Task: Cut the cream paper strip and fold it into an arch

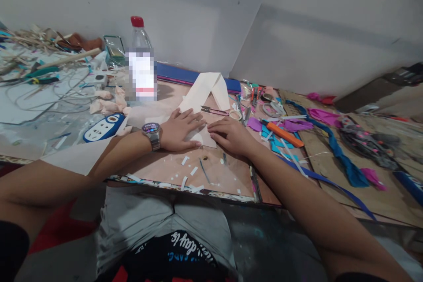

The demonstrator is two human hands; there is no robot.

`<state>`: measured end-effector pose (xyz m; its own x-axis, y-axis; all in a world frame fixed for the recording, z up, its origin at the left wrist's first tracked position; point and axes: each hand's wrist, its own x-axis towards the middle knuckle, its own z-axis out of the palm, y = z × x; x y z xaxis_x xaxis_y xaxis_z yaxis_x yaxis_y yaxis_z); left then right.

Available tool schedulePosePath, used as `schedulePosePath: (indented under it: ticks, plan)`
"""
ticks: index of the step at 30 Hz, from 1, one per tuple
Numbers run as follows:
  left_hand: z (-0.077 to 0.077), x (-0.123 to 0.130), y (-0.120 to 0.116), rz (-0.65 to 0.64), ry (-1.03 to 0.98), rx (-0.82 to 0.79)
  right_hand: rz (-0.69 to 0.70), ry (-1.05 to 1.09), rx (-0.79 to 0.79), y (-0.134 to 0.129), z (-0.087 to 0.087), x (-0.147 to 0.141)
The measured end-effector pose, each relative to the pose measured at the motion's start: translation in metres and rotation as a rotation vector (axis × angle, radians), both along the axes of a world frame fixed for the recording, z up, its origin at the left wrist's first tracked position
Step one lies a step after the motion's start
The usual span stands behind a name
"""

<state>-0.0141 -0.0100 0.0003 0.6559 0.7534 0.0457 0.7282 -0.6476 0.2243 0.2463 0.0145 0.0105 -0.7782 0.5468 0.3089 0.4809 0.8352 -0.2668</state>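
Observation:
A long pale paper strip (196, 91) lies on the table, its far end folded over into a peak. My left hand (181, 131), with a metal watch (151, 131) on the wrist, rests flat on the strip's near part with its fingers spread. Close beside it on the right, my right hand (231, 135) touches the strip's right edge, its fingers bent and pressed together; whether they pinch anything is hidden. Small thread snips (214, 110) lie just beyond the hands, next to a tape roll (235, 115).
A bottle (140, 35) stands behind a blurred lit screen (142, 75). A blue-white power strip (103, 128) is at left, beyond a loose paper sheet (77, 157). An orange cutter (284, 135) and blue fabric (343, 158) lie at right. Paper scraps (194, 170) dot the near table.

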Motion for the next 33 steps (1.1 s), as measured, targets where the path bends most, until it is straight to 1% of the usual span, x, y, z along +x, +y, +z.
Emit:
schedulePosePath:
  ticks: [4,7,10,13,22,27,30,33]
  plan:
    - [-0.0007,0.0006,-0.0004,-0.069,-0.023,0.017,0.004,0.028,-0.018,0.0,-0.001,0.0005]
    - [-0.0005,0.0013,-0.0003,-0.119,-0.027,0.013,-0.037,0.037,-0.044,-0.0002,-0.0018,0.0011]
    - [0.0011,0.0019,-0.0002,-0.13,-0.025,0.007,-0.108,0.03,-0.063,0.0007,-0.003,0.0024]
    - [0.003,0.0021,-0.0002,-0.132,-0.026,0.01,-0.143,0.024,-0.081,0.0027,-0.0044,0.0044]
    - [0.0056,0.0023,-0.0004,-0.193,-0.068,0.084,-0.13,0.046,-0.105,0.0053,-0.0062,0.0075]
    - [0.0042,0.0029,0.0015,-0.261,-0.103,0.076,-0.13,0.051,-0.108,0.0043,-0.0056,0.006]
    - [0.0047,0.0031,0.0021,-0.248,-0.12,0.073,-0.12,0.061,-0.114,0.0051,-0.0069,0.0056]
    - [0.0068,0.0036,0.0019,-0.221,-0.132,0.063,-0.091,0.086,-0.084,0.0069,-0.0083,0.0051]
